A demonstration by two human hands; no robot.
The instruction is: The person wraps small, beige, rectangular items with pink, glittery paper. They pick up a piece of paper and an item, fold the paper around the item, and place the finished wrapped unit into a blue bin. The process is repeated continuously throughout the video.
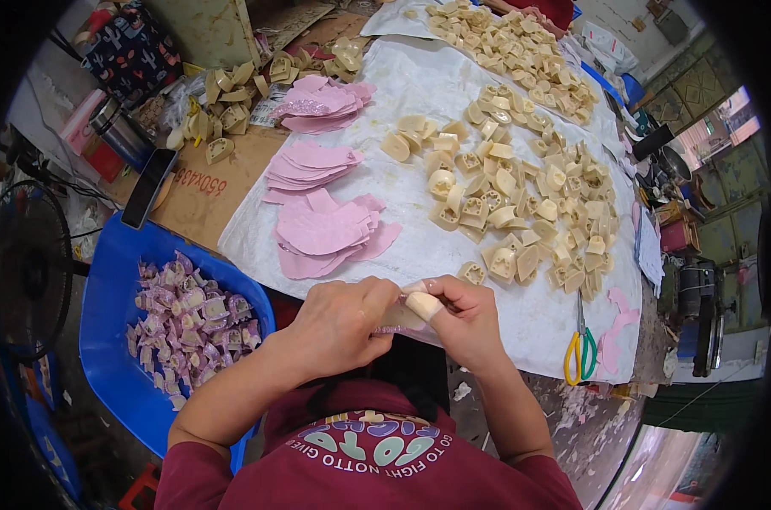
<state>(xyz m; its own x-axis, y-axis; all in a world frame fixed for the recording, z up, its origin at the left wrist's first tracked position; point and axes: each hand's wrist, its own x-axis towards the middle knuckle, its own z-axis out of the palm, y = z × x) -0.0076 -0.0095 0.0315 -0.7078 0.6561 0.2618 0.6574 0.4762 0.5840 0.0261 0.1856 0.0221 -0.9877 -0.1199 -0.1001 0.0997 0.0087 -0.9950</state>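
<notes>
Close to the table's front edge, both my hands are closed on one small shoe heel (399, 319) with glittery pink material on it. My left hand (341, 327) grips its left side, fingers curled. Against the right side presses the thumb of my right hand (464, 321), which wears beige tape or a finger cover; another fingertip is wrapped too. My fingers hide most of the heel. Just beyond my left hand lie stacked pink cut sheets (326, 234), with more piles farther back. Bare beige heels (504, 200) are heaped on the white cloth (402, 204) ahead of my right hand.
A blue basin (118, 357) of pink-covered heels (194, 319) stands at left, beside a black fan (28, 263). Scissors (581, 353) with yellow and green handles and pink scraps (611, 344) lie at right. A phone (149, 189) and flask (122, 132) are at far left.
</notes>
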